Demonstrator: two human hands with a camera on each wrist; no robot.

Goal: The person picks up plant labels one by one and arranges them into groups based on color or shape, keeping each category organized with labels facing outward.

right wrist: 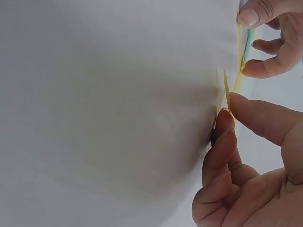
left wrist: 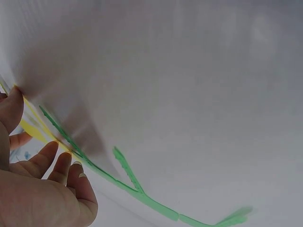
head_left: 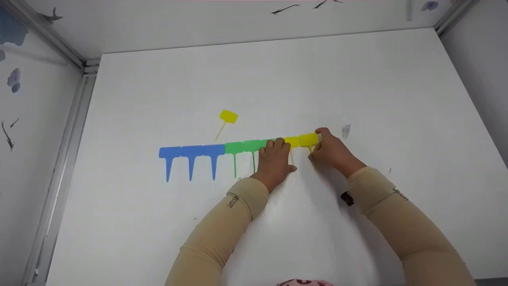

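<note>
T-shaped plastic plant labels lie in a row, heads side by side and stems toward the person: blue labels (head_left: 192,151) at left, green labels (head_left: 234,148) in the middle, yellow at right. The left hand (head_left: 274,161) rests over the last green label and the adjoining yellow label (head_left: 293,141), fingertips at their heads, hiding part of both. At the row's right end, the right hand (head_left: 335,153) pinches another yellow plant label (head_left: 308,139) between thumb and fingers, as the right wrist view also shows. A separate yellow label (head_left: 228,116) lies tilted beyond the row.
The white tabletop (head_left: 158,91) extends around the row. A grey smudge (head_left: 346,131) marks it beyond the right hand. White panels with metal frame posts (head_left: 71,131) border the left side, and a wall (head_left: 222,24) stands along the far edge.
</note>
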